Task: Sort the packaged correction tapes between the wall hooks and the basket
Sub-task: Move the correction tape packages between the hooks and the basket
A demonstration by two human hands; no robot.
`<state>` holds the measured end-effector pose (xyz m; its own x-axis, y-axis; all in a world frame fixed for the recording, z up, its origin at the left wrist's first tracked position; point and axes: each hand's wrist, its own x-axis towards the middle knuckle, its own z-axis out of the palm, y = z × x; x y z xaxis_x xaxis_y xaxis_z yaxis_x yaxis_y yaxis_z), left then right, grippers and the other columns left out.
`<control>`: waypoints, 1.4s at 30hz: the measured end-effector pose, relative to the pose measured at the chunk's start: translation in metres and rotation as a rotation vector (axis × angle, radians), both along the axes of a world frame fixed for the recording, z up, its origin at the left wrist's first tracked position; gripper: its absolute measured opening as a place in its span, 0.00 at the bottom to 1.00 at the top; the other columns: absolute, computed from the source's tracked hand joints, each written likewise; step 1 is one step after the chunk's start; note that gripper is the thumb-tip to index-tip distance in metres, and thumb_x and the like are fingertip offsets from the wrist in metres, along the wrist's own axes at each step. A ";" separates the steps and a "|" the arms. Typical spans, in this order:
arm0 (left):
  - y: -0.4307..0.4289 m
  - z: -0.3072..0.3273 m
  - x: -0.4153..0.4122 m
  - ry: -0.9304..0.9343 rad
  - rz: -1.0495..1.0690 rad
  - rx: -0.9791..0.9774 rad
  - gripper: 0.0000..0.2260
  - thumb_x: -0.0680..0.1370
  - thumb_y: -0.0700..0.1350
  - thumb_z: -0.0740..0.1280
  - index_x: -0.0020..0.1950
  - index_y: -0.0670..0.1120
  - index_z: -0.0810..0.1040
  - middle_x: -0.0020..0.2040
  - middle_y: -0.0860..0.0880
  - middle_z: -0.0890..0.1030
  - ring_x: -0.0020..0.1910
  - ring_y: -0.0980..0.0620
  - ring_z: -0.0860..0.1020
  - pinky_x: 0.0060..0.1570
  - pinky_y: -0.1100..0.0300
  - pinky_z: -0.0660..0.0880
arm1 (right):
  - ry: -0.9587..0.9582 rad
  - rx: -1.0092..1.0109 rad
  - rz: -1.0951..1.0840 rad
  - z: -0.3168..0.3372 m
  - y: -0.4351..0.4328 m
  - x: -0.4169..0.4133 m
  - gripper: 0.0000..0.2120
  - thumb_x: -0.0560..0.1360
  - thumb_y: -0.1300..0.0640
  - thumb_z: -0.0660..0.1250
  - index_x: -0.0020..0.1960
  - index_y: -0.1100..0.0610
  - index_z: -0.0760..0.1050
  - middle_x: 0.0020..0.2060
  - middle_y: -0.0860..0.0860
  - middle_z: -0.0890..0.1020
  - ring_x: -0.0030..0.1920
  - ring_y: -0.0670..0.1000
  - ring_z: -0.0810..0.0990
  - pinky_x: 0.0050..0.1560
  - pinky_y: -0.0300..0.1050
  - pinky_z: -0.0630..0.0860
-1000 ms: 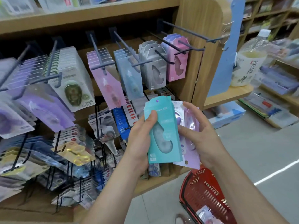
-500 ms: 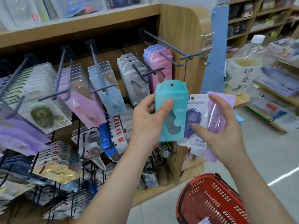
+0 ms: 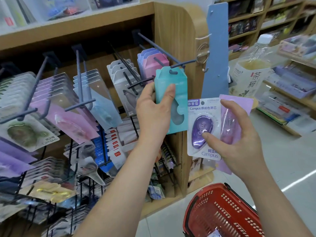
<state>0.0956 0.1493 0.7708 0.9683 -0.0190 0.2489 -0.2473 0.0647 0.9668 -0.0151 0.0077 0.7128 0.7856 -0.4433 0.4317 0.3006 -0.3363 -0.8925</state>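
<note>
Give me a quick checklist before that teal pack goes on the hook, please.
1. Left hand grips teal pack: ok.
2. Hang hole lined up with hook tip: not ok, the hole sits just below it.
3. Right hook for teal: cannot tell, no other teal packs hang in view.
4. Right hand holds white Campus pack and purple pack: ok.
5. Red basket open below: ok.

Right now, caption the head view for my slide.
Left hand holds a teal pack by a wall hook; right hand holds a white pack and a purple pack above a red basket.
</note>
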 end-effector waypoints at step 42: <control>0.095 -0.047 -0.080 0.129 0.100 0.249 0.16 0.80 0.39 0.66 0.50 0.62 0.84 0.55 0.57 0.83 0.55 0.59 0.80 0.52 0.66 0.76 | 0.092 0.419 0.241 0.011 0.043 0.012 0.42 0.67 0.53 0.75 0.71 0.31 0.57 0.63 0.42 0.80 0.60 0.48 0.81 0.57 0.47 0.80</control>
